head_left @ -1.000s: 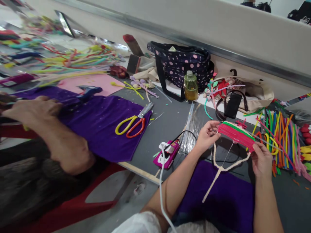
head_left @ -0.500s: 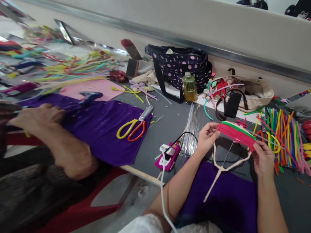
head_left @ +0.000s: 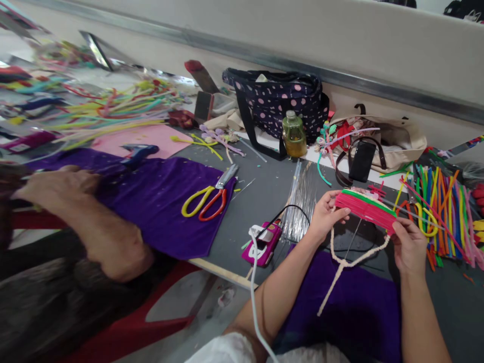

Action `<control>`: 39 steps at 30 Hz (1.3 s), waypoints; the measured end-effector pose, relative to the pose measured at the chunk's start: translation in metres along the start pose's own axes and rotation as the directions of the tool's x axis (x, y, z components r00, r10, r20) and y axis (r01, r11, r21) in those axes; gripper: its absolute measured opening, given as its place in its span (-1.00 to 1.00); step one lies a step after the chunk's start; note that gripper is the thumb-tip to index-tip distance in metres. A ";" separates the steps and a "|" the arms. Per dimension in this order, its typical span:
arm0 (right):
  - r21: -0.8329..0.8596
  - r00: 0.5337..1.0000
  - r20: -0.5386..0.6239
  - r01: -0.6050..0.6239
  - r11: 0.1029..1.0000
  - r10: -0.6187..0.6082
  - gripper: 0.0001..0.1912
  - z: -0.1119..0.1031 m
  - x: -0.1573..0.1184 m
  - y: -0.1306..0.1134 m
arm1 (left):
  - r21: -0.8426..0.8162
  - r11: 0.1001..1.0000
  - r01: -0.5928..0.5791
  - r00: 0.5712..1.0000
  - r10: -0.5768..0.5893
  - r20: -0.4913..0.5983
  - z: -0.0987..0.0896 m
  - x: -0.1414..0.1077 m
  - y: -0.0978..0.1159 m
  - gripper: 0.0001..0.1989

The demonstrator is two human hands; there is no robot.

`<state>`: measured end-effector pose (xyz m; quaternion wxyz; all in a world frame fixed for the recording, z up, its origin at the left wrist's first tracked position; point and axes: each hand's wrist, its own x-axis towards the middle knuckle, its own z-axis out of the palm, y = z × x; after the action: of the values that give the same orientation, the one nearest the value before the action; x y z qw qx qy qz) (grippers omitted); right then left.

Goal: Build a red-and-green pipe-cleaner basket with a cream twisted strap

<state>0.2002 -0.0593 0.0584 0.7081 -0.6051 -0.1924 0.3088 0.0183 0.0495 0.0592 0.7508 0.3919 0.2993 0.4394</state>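
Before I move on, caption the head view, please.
Left hand and right hand hold a pink-and-green piece over a cluttered gray table.

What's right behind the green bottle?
The dotted bag is behind the bottle, showing above it and on either side. The part of the bag that the bottle covers can't be made out, and anything behind the bag is hidden.

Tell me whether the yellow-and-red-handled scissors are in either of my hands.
No, the scissors lie on a purple cloth, while your left hand and right hand hold the pink piece.

A green bottle [head_left: 294, 136] stands before the dark polka-dot bag [head_left: 282, 98].
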 end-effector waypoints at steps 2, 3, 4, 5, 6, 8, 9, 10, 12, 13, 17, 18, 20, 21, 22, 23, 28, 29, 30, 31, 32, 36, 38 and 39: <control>0.002 1.000 0.015 -0.006 1.000 0.006 -0.69 0.001 -0.001 -0.001 | -0.012 1.000 0.010 1.000 -0.010 -0.015 0.000 0.000 0.001 -0.38; 0.000 1.000 0.025 -0.006 1.000 0.006 -0.70 0.001 -0.002 -0.001 | -0.026 1.000 0.017 0.999 -0.017 -0.027 0.000 0.000 0.001 -0.37; -0.004 0.999 0.034 -0.005 1.000 0.005 -0.70 0.001 -0.003 0.000 | -0.043 0.999 0.026 0.999 -0.028 -0.038 0.000 0.000 0.002 -0.38; -0.008 0.999 0.042 -0.004 1.000 0.005 -0.70 0.001 -0.003 0.001 | -0.061 0.997 0.037 0.998 -0.040 -0.047 0.000 0.000 0.002 -0.39; -0.012 0.999 0.051 -0.004 1.000 0.005 -0.70 0.000 -0.003 0.002 | -0.079 0.996 0.048 0.997 -0.052 -0.056 0.000 0.000 0.002 -0.42; -0.024 0.997 0.078 0.001 1.000 0.001 -0.71 -0.001 -0.003 0.004 | -0.109 0.993 0.055 0.996 -0.063 -0.070 0.001 0.000 0.002 -0.47; -0.048 0.995 0.097 0.018 0.999 -0.013 -0.70 -0.002 -0.003 0.005 | -0.118 0.992 0.052 0.995 -0.061 -0.075 0.002 0.000 0.002 -0.49; -0.093 0.992 0.119 0.058 0.994 -0.047 -0.67 -0.002 -0.002 0.004 | -0.122 0.991 0.047 0.996 -0.056 -0.074 0.003 -0.001 0.001 -0.51; -0.255 0.964 0.184 0.237 0.938 -0.193 -0.58 0.000 -0.002 0.002 | -0.119 0.992 0.043 0.997 -0.050 -0.062 0.004 -0.001 0.000 -0.53; -0.357 0.926 0.243 0.362 0.861 -0.289 -0.53 0.002 -0.002 0.000 | -0.115 0.992 0.046 0.997 -0.053 -0.052 0.005 -0.002 0.000 -0.53; -0.574 0.680 0.586 0.732 0.366 -0.441 -0.40 0.017 -0.003 -0.012 | -0.092 0.993 0.067 0.997 -0.070 -0.029 0.008 -0.003 -0.001 -0.52; -0.574 0.636 0.645 0.769 0.281 -0.424 -0.40 0.021 -0.003 -0.014 | -0.083 0.994 0.072 0.997 -0.074 -0.025 0.009 -0.004 -0.001 -0.51; -0.558 0.575 0.711 0.812 0.172 -0.404 -0.41 0.029 -0.003 -0.017 | -0.068 0.995 0.077 0.997 -0.078 -0.018 0.010 -0.006 0.000 -0.50; -0.551 0.553 0.728 0.823 0.134 -0.405 -0.42 0.032 -0.002 -0.018 | -0.063 0.995 0.078 0.997 -0.079 -0.015 0.010 -0.007 0.001 -0.50; -0.546 0.534 0.738 0.832 0.100 -0.412 -0.43 0.035 -0.001 -0.019 | -0.061 0.995 0.077 0.997 -0.078 -0.014 0.010 -0.007 0.002 -0.51; -0.542 0.517 0.745 0.838 0.070 -0.423 -0.45 0.037 -0.001 -0.020 | -0.064 0.995 0.075 0.997 -0.076 -0.014 0.010 -0.008 0.002 -0.52; -0.540 0.470 0.757 0.841 -0.030 -0.454 -0.51 0.042 -0.002 -0.026 | -0.093 0.993 0.073 0.997 -0.075 -0.019 0.009 -0.009 0.004 -0.55; -0.543 0.468 0.759 0.839 -0.043 -0.453 -0.51 0.043 -0.003 -0.028 | -0.097 0.993 0.072 0.997 -0.074 -0.019 0.009 -0.009 0.004 -0.56; -0.545 0.465 0.760 0.837 -0.055 -0.454 -0.51 0.044 -0.004 -0.029 | -0.100 0.992 0.071 0.997 -0.073 -0.018 0.009 -0.009 0.004 -0.57; -0.547 0.462 0.761 0.835 -0.066 -0.455 -0.50 0.044 -0.005 -0.031 | -0.104 0.992 0.069 0.997 -0.071 -0.018 0.009 -0.009 0.003 -0.57; -0.548 0.459 0.762 0.833 -0.078 -0.457 -0.50 0.045 -0.006 -0.032 | -0.108 0.992 0.066 0.997 -0.068 -0.019 0.009 -0.009 0.003 -0.58; -0.552 0.449 0.766 0.826 -0.113 -0.459 -0.51 0.047 -0.011 -0.037 | -0.122 0.992 0.037 0.998 -0.042 -0.036 0.008 -0.009 0.001 -0.60; -0.551 0.445 0.768 0.826 -0.120 -0.460 -0.51 0.046 -0.012 -0.038 | -0.125 0.992 0.030 0.999 -0.034 -0.031 0.007 -0.009 0.001 -0.59; -0.548 0.442 0.770 0.828 -0.122 -0.460 -0.50 0.046 -0.012 -0.039 | -0.124 0.992 0.029 0.999 -0.032 -0.028 0.007 -0.009 0.001 -0.58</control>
<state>0.1692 -0.0366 0.1064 0.2411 -0.6345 -0.7158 -0.1642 0.0198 0.0399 0.0646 0.7756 0.3336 0.2888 0.4514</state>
